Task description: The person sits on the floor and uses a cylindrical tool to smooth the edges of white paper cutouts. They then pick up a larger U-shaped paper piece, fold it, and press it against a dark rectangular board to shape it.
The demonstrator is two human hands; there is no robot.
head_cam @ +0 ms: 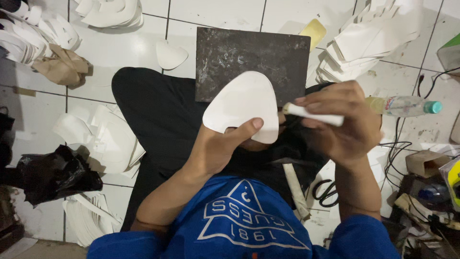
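A person sits on a white tiled floor [120, 52] amid stacks of white cut pieces [369, 38], a dark mottled slab [249, 57] resting on their lap.

The left hand [215, 148] pinches a smooth, rounded-triangular white piece [242, 103] above the lap; the right hand [340, 124] is closed around a slim white stick [314, 115] at its edge. Supporting the piece firmly would likely help.

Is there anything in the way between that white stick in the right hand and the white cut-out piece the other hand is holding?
Nothing visible: the white stick in the right hand reaches the white piece, held by the left hand.
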